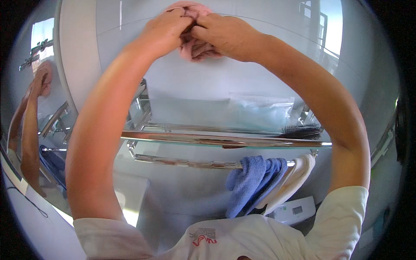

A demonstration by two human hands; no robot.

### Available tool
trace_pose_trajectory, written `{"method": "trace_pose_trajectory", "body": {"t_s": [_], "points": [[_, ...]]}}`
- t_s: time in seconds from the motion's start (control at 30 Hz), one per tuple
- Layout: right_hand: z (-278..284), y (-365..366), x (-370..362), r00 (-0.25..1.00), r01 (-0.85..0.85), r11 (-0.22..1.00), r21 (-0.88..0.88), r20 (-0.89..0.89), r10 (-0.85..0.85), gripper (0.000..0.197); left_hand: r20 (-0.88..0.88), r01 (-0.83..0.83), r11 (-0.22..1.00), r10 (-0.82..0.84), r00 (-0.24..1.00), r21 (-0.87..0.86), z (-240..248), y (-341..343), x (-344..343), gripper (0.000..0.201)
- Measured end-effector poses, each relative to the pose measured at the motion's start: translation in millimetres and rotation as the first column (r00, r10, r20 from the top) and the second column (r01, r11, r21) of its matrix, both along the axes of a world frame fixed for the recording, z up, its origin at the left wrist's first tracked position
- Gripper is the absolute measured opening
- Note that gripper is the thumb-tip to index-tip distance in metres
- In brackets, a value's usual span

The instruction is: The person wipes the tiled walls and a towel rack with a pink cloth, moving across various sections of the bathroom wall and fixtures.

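Note:
Both my arms reach up and forward to a pink cloth (198, 51) at the top of the view, against a glossy light wall (268, 26). My left hand (169, 29) has its fingers curled into the cloth from the left. From the right, my right hand (227, 37) grips it too, knuckles close to the left hand's. The cloth is bunched between the hands, with folds hanging below and a part showing above. Some of the fingertips are hidden in it.
Below the hands a chrome rack (225, 139) holds a clear plastic bag (262, 112) and a black brush (301, 131). A blue towel (251, 184) and a cream cloth (291, 180) hang from its lower bar. A mirror (26, 108) at left reflects my arms. A white box (294, 211) sits lower right.

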State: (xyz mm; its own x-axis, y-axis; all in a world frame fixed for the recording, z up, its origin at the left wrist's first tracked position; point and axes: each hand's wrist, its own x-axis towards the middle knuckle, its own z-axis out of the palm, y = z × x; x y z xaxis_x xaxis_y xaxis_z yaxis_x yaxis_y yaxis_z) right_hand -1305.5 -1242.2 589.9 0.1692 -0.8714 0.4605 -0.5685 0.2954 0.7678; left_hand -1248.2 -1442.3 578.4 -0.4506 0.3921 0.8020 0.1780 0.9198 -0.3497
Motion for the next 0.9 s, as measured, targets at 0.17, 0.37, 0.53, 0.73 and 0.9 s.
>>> {"method": "trace_pose_trajectory", "body": {"t_s": [0.17, 0.37, 0.53, 0.73, 0.9], "points": [[-22.7, -61.2, 6.4, 0.994, -0.108, 0.988, 0.112, 0.040, 0.104, 0.030, 0.109, -0.221, 0.975, 0.219, 0.970, 0.007, -20.2, -45.8, 20.9, 0.026], [-20.3, -51.6, 18.1, 0.993, -0.017, 0.986, 0.166, 0.120, -0.003, 0.025, 0.348, -0.242, 0.970, 0.238, 0.907, -0.031, -17.8, -32.6, 27.4, 0.020], [-20.9, -17.5, 15.5, 0.995, 0.098, 0.974, 0.205, 0.000, -0.100, 0.026, 0.343, -0.178, 0.984, 0.175, 0.923, -0.024, -36.7, -1.2, 15.2, 0.018], [-22.6, 49.1, 0.6, 0.997, 0.069, 0.985, 0.156, 0.016, -0.073, 0.016, 0.376, 0.051, 0.996, -0.073, 0.924, 0.069, -47.9, 57.0, -9.9, 0.015], [-15.2, 104.3, -2.7, 0.985, 0.164, 0.983, 0.081, 0.042, -0.168, 0.017, 0.135, 0.155, 0.988, -0.154, 0.979, 0.004, -44.7, 111.6, -19.4, 0.018]]}}
